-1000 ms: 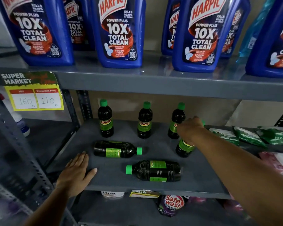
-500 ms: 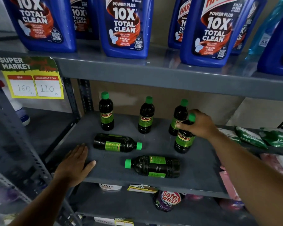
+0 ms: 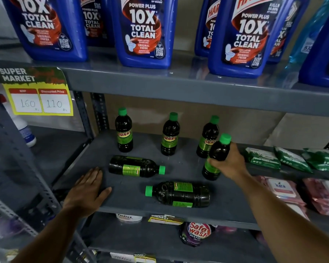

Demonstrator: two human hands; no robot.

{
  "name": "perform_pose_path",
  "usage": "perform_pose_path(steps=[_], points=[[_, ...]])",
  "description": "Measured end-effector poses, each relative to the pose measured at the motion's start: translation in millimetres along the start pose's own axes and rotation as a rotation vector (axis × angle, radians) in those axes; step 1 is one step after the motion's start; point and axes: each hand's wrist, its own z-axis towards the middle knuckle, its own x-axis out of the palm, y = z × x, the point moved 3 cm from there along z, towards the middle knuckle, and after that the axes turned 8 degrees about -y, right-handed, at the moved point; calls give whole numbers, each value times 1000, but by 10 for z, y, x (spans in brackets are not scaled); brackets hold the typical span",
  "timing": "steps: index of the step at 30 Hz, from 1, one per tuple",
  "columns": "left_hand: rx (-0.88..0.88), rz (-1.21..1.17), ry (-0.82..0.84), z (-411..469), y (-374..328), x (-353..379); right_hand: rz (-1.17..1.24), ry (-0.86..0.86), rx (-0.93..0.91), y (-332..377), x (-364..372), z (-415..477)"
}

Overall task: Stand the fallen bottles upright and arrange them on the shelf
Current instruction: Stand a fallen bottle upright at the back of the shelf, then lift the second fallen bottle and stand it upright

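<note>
Grasping a dark bottle (image 3: 217,156) around its middle, the right hand (image 3: 229,163) holds it nearly upright, base on the grey shelf (image 3: 179,162), just in front of the right-most of three standing bottles (image 3: 169,134) along the back. Two fallen bottles (image 3: 136,166) lie on their sides to its left, one nearer the front edge. Left hand (image 3: 86,190): flat and unclenched on the front left of that shelf, holding nothing.

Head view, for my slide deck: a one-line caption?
Right hand stands a dark bottle on the grey shelf; two fallen bottles remain.
</note>
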Motion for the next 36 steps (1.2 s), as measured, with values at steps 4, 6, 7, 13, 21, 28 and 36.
perform_pose_path(steps=[4,6,7,13,21,28,36], points=[[3,26,22,8,15,6,31,-26,-29,113,-19,-96],[5,35,42,15,7,11,-130,-290,-250,230,-91,-266],[4,40,41,19,-3,14,-205,-414,-411,309,-98,-397],[14,44,32,28,9,32,-467,573,-734,599,409,-967],[8,49,48,24,14,55,-717,608,-694,450,684,-1044],[7,48,23,37,13,56,-130,134,-389,416,802,-982],[-7,35,32,32,35,90,404,122,-182,442,1041,-708]])
